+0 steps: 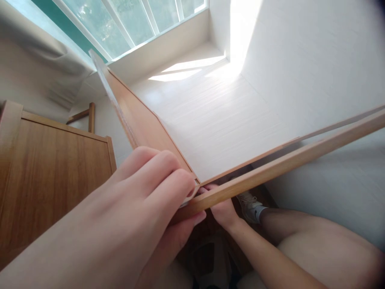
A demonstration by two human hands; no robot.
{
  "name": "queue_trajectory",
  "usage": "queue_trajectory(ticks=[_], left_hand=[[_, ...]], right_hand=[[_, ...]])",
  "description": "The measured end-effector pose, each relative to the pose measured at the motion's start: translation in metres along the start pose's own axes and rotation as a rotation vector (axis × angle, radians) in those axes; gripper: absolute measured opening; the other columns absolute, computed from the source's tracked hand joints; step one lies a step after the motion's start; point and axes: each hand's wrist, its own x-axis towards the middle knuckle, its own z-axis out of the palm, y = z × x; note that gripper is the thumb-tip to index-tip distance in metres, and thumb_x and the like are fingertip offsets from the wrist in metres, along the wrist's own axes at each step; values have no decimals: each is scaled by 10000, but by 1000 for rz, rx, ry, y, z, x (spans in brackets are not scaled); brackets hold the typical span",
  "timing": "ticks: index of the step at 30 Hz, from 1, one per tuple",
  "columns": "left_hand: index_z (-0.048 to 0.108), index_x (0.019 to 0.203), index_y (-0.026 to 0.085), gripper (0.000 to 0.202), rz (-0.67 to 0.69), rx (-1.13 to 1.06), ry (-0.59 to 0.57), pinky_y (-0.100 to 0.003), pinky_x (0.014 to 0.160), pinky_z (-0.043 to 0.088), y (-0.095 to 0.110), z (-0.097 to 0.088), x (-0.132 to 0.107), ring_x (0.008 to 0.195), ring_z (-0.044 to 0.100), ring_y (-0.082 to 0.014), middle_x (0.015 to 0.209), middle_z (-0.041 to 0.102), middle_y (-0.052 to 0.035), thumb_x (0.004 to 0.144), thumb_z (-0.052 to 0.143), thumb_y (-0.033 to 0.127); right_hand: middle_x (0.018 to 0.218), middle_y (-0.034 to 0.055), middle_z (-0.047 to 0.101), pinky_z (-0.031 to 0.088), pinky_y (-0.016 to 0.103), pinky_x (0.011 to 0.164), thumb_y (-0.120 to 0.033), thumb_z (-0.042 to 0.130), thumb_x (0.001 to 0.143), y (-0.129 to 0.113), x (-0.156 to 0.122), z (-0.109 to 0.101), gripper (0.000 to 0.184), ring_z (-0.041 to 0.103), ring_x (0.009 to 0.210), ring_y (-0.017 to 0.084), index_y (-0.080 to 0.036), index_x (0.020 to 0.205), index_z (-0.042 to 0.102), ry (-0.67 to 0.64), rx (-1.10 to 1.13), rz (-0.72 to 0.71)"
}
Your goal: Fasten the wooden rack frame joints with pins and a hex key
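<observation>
My left hand [150,184] is closed around the near end of a long light-wood rail [270,168], its thumb below and its fingers curled over the top. Beside those fingers, a thin wooden panel [135,108] with a pale outer edge meets the rail at a corner. My right hand [221,206] is under the rail, close to that corner. Its fingers are bent and pressed together, partly hidden behind the rail, and I cannot see what they hold. A narrow gap runs between the rail and a thin wood-edged strip [255,160] behind it.
A brown wooden cabinet or headboard [60,172] stands at the left, below a grey curtain [45,60]. A barred window [126,24] is at the top, with a white wall [315,60] at the right. My bent leg [315,237] and a shoe [246,202] are below the rail.
</observation>
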Motion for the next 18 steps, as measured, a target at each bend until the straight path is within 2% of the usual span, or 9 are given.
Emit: queue_trajectory(ticks=[1, 2, 4, 5, 6, 10, 14, 18], left_hand=[[572, 996, 282, 69, -33, 26, -25, -362, 710, 511, 1, 1, 0, 898, 541, -208, 983, 598, -22, 942, 562, 241], [563, 963, 269, 53, -19, 28, -4, -355, 716, 495, 2, 2, 1, 873, 529, -193, 942, 578, -16, 982, 514, 270], [565, 863, 237, 177, 37, 6, 2, -360, 716, 462, 4, 4, 1, 822, 508, -187, 869, 553, -17, 1010, 477, 281], [567, 838, 223, 210, 20, -13, 14, -360, 740, 461, 4, 4, 1, 855, 518, -193, 881, 557, -24, 1013, 483, 304], [578, 855, 215, 196, 1, -32, 36, -362, 766, 461, 4, 5, 1, 894, 529, -199, 907, 572, -25, 1007, 506, 317], [581, 866, 218, 164, -26, -44, -18, -316, 780, 442, 5, 2, 1, 914, 556, -176, 908, 604, 7, 971, 548, 339], [587, 924, 205, 142, -96, -48, -28, -301, 699, 380, 7, -2, -1, 842, 573, -160, 886, 603, -8, 940, 531, 334], [573, 993, 217, 149, -91, -135, -50, -307, 657, 324, 6, -1, -5, 753, 561, -150, 885, 612, -12, 925, 506, 332]], right_hand=[[786, 60, 760, 550, 328, 732, -426, 642, 949, -1, 0, 0, 299, 695, 743, 231, -176, 855, 777, -4, 8, 2], [747, 53, 745, 550, 328, 725, -432, 638, 947, -3, 0, -1, 306, 685, 721, 227, -176, 844, 773, -8, 11, 5], [664, 40, 701, 543, 323, 697, -444, 623, 947, -6, -1, -2, 334, 652, 660, 212, -175, 803, 760, -3, 4, 9], [641, 36, 683, 537, 318, 687, -450, 617, 947, -7, -1, -2, 348, 635, 641, 205, -176, 782, 752, 4, -2, 6], [627, 35, 669, 530, 313, 679, -458, 617, 944, -7, -1, -2, 360, 620, 629, 197, -176, 758, 742, 13, -8, -5], [617, 33, 649, 499, 296, 656, -472, 644, 915, -4, -1, -3, 364, 589, 618, 177, -172, 725, 722, 29, -63, -20], [609, 35, 641, 443, 280, 566, -561, 642, 888, 1, -1, -2, 436, 549, 559, 157, -165, 715, 701, 32, -99, -41], [615, 31, 641, 413, 272, 538, -639, 620, 880, 3, -2, 0, 498, 521, 536, 144, -165, 744, 692, 43, -138, -91]])
